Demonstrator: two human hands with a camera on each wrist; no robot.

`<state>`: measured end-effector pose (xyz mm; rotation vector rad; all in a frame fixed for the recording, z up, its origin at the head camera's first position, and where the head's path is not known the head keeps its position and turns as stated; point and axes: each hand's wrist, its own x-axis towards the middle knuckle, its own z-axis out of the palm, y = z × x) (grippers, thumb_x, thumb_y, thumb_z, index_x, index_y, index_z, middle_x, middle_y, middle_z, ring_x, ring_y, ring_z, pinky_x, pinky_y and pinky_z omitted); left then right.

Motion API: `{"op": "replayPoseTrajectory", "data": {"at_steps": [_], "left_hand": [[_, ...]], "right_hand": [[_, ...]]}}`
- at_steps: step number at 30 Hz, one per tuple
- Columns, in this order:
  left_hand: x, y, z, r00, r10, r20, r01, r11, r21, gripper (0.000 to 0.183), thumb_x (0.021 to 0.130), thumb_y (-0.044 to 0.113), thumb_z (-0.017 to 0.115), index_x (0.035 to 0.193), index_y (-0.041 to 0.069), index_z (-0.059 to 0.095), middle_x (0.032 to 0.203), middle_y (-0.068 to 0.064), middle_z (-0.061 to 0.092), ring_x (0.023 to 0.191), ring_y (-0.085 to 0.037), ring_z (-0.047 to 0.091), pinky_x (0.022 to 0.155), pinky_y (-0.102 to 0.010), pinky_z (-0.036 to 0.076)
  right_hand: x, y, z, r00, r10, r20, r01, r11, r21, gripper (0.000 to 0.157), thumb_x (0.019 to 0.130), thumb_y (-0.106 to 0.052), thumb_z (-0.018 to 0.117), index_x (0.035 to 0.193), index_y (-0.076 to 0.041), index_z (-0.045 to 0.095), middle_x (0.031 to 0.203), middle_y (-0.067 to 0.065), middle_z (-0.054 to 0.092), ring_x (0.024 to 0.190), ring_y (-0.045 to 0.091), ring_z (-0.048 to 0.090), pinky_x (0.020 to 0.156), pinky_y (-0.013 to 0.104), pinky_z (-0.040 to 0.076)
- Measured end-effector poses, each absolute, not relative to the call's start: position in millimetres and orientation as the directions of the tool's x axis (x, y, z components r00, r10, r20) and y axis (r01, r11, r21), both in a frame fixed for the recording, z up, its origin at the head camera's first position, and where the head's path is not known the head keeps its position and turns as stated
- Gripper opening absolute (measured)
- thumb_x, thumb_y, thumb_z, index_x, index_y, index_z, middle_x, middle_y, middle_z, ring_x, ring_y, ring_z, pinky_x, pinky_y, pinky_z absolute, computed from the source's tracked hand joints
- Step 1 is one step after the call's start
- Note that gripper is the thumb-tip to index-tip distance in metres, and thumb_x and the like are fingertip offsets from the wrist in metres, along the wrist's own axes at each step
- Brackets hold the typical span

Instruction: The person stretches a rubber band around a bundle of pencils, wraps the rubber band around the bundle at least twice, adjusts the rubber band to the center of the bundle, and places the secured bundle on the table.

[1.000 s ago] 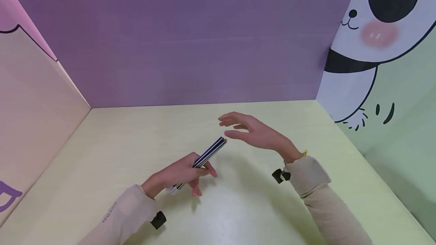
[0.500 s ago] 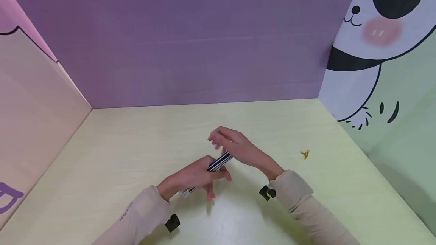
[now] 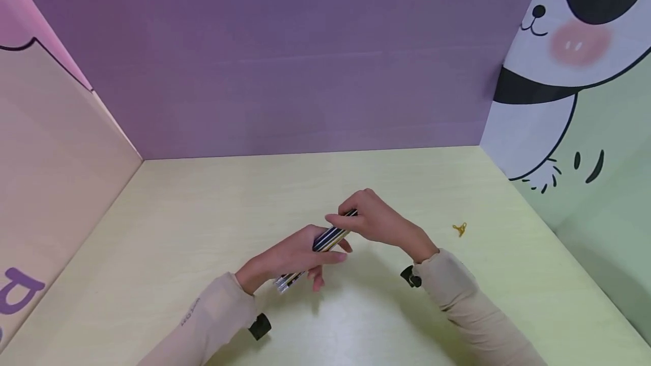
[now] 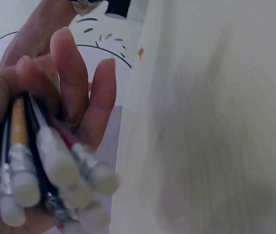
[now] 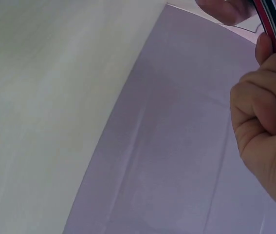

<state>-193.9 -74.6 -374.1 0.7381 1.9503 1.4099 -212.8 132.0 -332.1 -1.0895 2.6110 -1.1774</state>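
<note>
A bundle of several pencils, dark striped with some yellow and red ones, slants up to the right above the table. My left hand grips it around the middle, with some fingers extended below. White erasers on silvery ferrules stick out past the palm in the left wrist view, slightly blurred and at uneven heights. Around the upper end curls my right hand, its thumb lying across the pencils and hiding their tips. In the right wrist view, the right fist wraps the bundle just beside the left fingers.
On the pale table, to the right of the hands, lies a small twisted yellow band. A purple panel rises behind the table. Printed side walls stand left and right, the right wall bearing a panda.
My right hand passed over the upper end of the pencils, then took hold of it. Both hands moved slightly right, and the yellow band came out from behind the right wrist.
</note>
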Motion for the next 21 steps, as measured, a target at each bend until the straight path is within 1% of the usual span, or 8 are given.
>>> {"op": "replayPoseTrajectory", "data": {"at_steps": [3, 7, 9, 11, 14, 16, 18, 21], "left_hand": [[-192.8, -72.7, -376.5, -0.571, 0.806, -0.153, 0.008, 0.192, 0.981, 0.040, 0.098, 0.028, 0.065, 0.129, 0.005, 0.057, 0.059, -0.011, 0.059, 0.057, -0.031, 0.069, 0.067, -0.037, 0.059], [-190.0, -70.5, -383.1, -0.456, 0.879, -0.142, -0.128, 0.093, 0.987, 0.037, 0.102, 0.019, 0.058, 0.132, 0.000, 0.050, 0.056, -0.009, 0.059, 0.059, -0.028, 0.069, 0.075, -0.052, 0.059], [-188.3, -69.2, -385.4, -0.452, 0.883, -0.128, -0.153, 0.064, 0.986, 0.035, 0.103, 0.018, 0.056, 0.132, -0.001, 0.050, 0.050, -0.005, 0.052, 0.056, -0.025, 0.068, 0.074, -0.056, 0.059], [-186.6, -67.3, -386.8, -0.465, 0.878, -0.111, -0.157, 0.042, 0.987, 0.035, 0.103, 0.019, 0.056, 0.131, -0.002, 0.051, 0.045, -0.002, 0.043, 0.051, -0.021, 0.065, 0.072, -0.058, 0.059], [-184.9, -65.2, -387.5, -0.485, 0.869, -0.099, -0.164, 0.020, 0.986, 0.036, 0.103, 0.020, 0.056, 0.131, -0.002, 0.052, 0.042, 0.000, 0.037, 0.050, -0.019, 0.066, 0.073, -0.058, 0.059], [-184.2, -64.1, -387.8, -0.485, 0.870, -0.085, -0.185, -0.007, 0.983, 0.036, 0.103, 0.017, 0.054, 0.132, -0.005, 0.051, 0.041, 0.000, 0.037, 0.058, -0.024, 0.071, 0.081, -0.056, 0.058], [-183.9, -63.6, -388.6, -0.488, 0.870, -0.065, -0.198, -0.038, 0.979, 0.035, 0.103, 0.015, 0.054, 0.131, -0.006, 0.050, 0.041, 0.000, 0.037, 0.073, -0.031, 0.074, 0.091, -0.052, 0.055], [-183.6, -63.7, -391.0, -0.503, 0.863, -0.048, -0.220, -0.074, 0.973, 0.034, 0.103, 0.012, 0.053, 0.130, -0.008, 0.050, 0.041, 0.002, 0.034, 0.092, -0.040, 0.072, 0.104, -0.047, 0.048]], "right_hand": [[-210.9, 132.4, -329.7, -0.715, -0.676, 0.182, -0.586, 0.437, -0.682, 0.045, 0.096, -0.020, 0.065, 0.053, -0.017, 0.051, 0.050, -0.013, 0.031, 0.047, 0.005, 0.026, 0.046, 0.020, 0.024], [-209.4, 131.4, -328.6, -0.696, -0.702, 0.152, -0.590, 0.438, -0.679, 0.046, 0.094, -0.019, 0.067, 0.053, -0.016, 0.047, 0.050, -0.012, 0.028, 0.046, 0.005, 0.026, 0.046, 0.020, 0.023], [-210.2, 131.6, -329.8, -0.712, -0.684, 0.159, -0.579, 0.444, -0.684, 0.046, 0.093, -0.018, 0.068, 0.053, -0.015, 0.045, 0.051, -0.012, 0.029, 0.048, 0.006, 0.027, 0.048, 0.020, 0.024], [-211.3, 132.4, -331.5, -0.734, -0.658, 0.169, -0.562, 0.449, -0.695, 0.041, 0.092, -0.020, 0.070, 0.056, -0.016, 0.050, 0.051, -0.011, 0.034, 0.049, 0.006, 0.030, 0.048, 0.021, 0.027], [-212.1, 134.2, -333.3, -0.769, -0.618, 0.165, -0.521, 0.455, -0.723, 0.027, 0.091, -0.030, 0.072, 0.069, -0.020, 0.062, 0.054, -0.009, 0.048, 0.050, 0.009, 0.043, 0.050, 0.023, 0.040], [-211.3, 137.0, -331.8, -0.793, -0.590, 0.153, -0.490, 0.468, -0.735, 0.018, 0.092, -0.038, 0.071, 0.082, -0.023, 0.067, 0.056, -0.005, 0.056, 0.051, 0.013, 0.050, 0.051, 0.028, 0.046], [-210.3, 143.1, -329.5, -0.819, -0.555, 0.141, -0.456, 0.482, -0.748, 0.018, 0.093, -0.043, 0.068, 0.093, -0.025, 0.066, 0.058, -0.001, 0.059, 0.051, 0.017, 0.054, 0.050, 0.031, 0.047], [-208.6, 160.1, -326.5, -0.852, -0.504, 0.144, -0.427, 0.507, -0.749, 0.022, 0.097, -0.044, 0.063, 0.103, -0.023, 0.065, 0.060, 0.002, 0.058, 0.051, 0.020, 0.053, 0.049, 0.031, 0.044]]}}
